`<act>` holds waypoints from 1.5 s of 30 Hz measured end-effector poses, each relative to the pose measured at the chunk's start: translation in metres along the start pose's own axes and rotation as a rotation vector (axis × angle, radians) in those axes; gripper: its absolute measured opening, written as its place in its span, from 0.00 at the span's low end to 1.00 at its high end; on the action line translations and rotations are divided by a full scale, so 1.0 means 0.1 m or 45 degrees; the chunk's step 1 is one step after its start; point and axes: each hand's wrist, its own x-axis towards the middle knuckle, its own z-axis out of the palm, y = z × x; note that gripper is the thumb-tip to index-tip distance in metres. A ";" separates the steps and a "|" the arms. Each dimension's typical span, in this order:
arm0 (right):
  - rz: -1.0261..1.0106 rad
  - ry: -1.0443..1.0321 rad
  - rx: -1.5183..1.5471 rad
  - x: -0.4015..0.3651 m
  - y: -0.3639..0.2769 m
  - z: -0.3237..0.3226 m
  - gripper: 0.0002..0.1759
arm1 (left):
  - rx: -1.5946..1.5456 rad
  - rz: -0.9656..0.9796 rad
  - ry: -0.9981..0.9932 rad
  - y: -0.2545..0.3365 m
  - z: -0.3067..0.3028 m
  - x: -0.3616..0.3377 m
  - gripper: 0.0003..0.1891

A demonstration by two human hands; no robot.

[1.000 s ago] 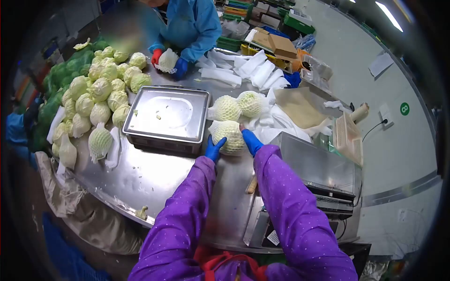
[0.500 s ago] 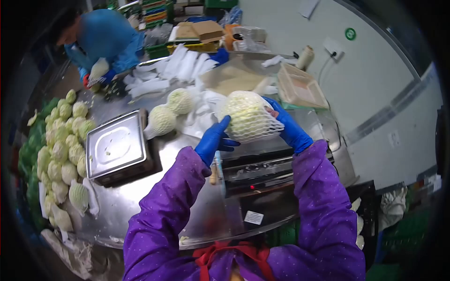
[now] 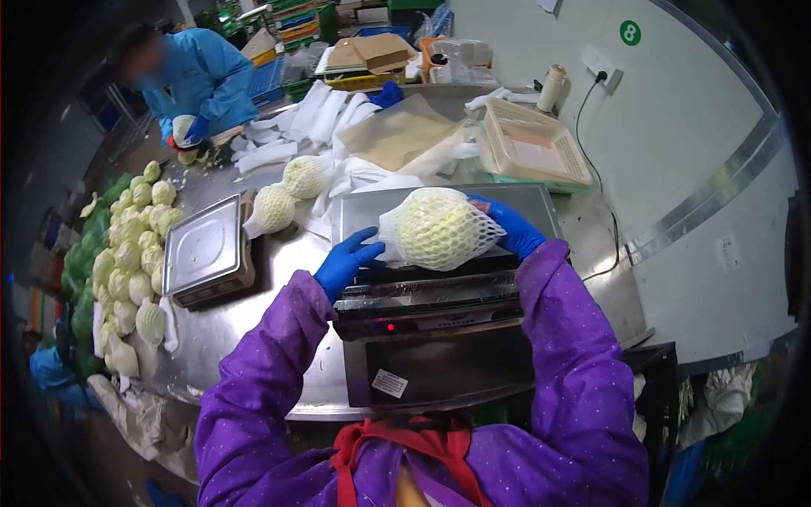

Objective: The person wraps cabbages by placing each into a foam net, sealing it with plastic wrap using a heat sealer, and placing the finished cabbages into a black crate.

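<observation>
A pale cabbage [image 3: 441,230] in a white foam net sleeve sits over the dark top of a wrapping machine [image 3: 439,314] with a red light on its front. My right hand [image 3: 513,226] is closed on the right end of this netted cabbage, bare fingertips showing through the torn blue glove. At the left end, my left hand [image 3: 348,260], also gloved in blue, has its fingers stretched out and apart, the tips right at the net. Two more netted cabbages, one nearer [image 3: 272,209] and one farther [image 3: 306,177], lie together to the left.
A metal-topped scale [image 3: 203,247] stands left of the machine, beside piled cabbages [image 3: 127,241]. White foam sleeves [image 3: 317,114] and brown sheets [image 3: 397,135] lie behind. At back right are a beige basket [image 3: 536,144] and a cable [image 3: 583,127]. Across the table, a person in blue [image 3: 207,72] holds a cabbage.
The netted cabbage has come lower over the machine. My left hand has drawn slightly away to the left, while my right hand stays at the right end. The view has shifted.
</observation>
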 end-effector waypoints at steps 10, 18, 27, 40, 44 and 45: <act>-0.065 0.174 -0.328 0.16 -0.23 0.04 0.19 | 0.042 0.084 0.101 -0.22 -0.18 -0.19 0.26; -0.464 -0.304 -2.369 -1.20 -0.52 -0.05 0.27 | 1.979 0.996 -0.254 -0.38 -0.55 -0.47 0.23; -0.533 -0.478 -2.653 -1.20 -0.16 -0.19 0.30 | 2.398 1.031 -0.772 -0.09 -0.64 -0.08 0.24; -0.175 0.340 0.189 -1.36 0.00 0.17 0.07 | -0.011 0.336 -0.285 -0.16 -0.15 -0.38 0.02; -0.555 0.339 0.259 -1.66 -0.50 0.05 0.08 | -0.096 0.724 -0.122 0.70 0.02 -0.79 0.06; -0.738 0.349 0.213 -1.55 -0.71 0.03 0.09 | -0.063 0.884 -0.124 0.91 0.07 -0.73 0.07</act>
